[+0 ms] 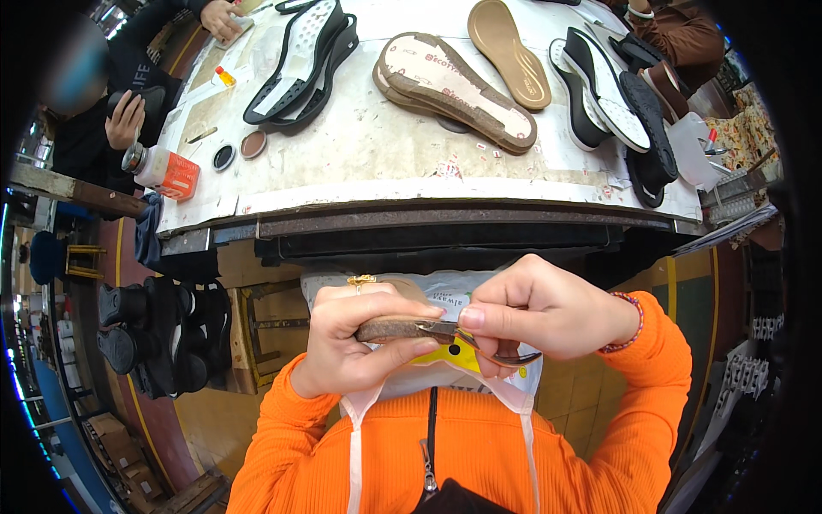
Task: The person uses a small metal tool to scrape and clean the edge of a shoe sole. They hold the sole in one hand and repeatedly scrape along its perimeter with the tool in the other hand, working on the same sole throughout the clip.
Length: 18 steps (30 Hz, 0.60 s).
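Note:
My left hand grips a brown shoe insole, seen edge-on, with the thumb below and the fingers over the top. A ring with a gold ornament sits on one finger. At the insole's right end, my right hand is closed on what looks like a pair of small scissors. A dark curved loop shows under the fingers, and a metallic blade lies against the insole's edge. The fingers partly hide the tool. Both hands are above my lap, in front of the table.
On the white table lie stacked brown insoles, a tan insole, black-and-white soles and a red-and-white jar. Black soles fill a wooden stand at left. Co-workers' hands show across the table.

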### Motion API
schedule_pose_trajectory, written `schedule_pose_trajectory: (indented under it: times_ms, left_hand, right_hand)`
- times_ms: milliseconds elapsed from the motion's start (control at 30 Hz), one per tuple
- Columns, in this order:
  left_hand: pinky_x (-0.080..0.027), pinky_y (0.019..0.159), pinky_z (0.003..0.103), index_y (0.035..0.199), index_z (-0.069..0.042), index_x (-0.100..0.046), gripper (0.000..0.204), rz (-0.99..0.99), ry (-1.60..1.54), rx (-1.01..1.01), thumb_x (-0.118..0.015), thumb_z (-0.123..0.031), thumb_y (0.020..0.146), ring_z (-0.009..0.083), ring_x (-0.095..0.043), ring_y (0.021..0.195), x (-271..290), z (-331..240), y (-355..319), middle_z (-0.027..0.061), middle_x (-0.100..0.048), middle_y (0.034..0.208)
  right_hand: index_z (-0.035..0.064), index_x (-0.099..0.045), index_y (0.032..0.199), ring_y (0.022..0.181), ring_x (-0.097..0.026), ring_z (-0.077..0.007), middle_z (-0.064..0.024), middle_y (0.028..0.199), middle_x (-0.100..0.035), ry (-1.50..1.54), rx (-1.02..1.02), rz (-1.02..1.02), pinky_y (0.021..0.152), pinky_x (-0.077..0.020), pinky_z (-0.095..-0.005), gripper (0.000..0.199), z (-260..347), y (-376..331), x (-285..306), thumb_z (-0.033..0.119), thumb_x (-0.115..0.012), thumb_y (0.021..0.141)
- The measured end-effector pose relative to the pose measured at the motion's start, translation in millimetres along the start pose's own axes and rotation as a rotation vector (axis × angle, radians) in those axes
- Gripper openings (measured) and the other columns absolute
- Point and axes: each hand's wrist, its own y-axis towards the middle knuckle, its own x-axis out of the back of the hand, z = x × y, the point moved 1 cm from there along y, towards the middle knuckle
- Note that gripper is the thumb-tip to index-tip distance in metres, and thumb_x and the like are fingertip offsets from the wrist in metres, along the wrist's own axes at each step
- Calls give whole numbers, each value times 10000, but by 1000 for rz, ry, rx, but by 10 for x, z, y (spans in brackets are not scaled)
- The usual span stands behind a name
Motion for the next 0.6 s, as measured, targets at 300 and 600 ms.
schedule_pose_trajectory:
  times_ms: [300, 600]
  left_hand:
    - [-440, 515, 248, 955, 11, -699, 294, 26, 107, -50, -773, -22, 672, 169, -616, 570, 13, -22, 14, 107, -652, 687]
    - [-478, 557, 235, 886, 34, -685, 210, -131, -71, 61, -766, -30, 703, 155, -662, 625, -48, 27, 9, 131, -688, 734]
  right_hand:
    - [11, -532, 671, 454, -462, -95, -25, 543, -516, 64, 7, 3, 436, -392, -258, 371, -28, -13, 5, 239, -527, 963]
    - [41, -510, 634, 435, -470, -251, -85, 529, -433, -1090, 1066, -791, 405, -363, -346, 228, -139, 197, 14, 50, -670, 797]
